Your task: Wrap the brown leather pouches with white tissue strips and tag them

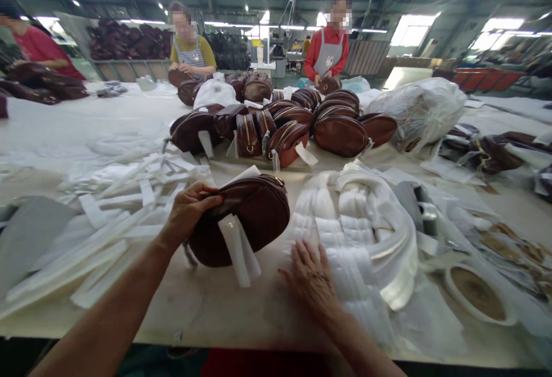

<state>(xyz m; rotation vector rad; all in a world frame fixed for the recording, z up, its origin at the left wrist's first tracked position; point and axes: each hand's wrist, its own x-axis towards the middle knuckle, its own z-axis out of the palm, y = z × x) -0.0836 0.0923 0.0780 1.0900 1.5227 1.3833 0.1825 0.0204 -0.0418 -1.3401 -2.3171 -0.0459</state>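
My left hand (pixel 190 210) grips a dark brown leather bag (pixel 259 216) by its upper left edge, thumb on the near face. The bag is oval, with a zipper along its top, and is held tilted above the table (pixel 241 314). A folded white strip (pixel 239 247) hangs down its near side. My right hand (pixel 313 273) lies with fingers outstretched at the left edge of a pile of white translucent packing sleeves (pixel 357 239). Its fingertips touch the sleeves or the table beside them; I cannot tell which.
Loose white strips (pixel 116 222) cover the left side. Several brown bags (pixel 340 135) stand across the middle, beside a clear plastic sack (pixel 418 112). A tape roll (pixel 478 293) lies at right. Co-workers handle bags across the table, including a person in red (pixel 328 55).
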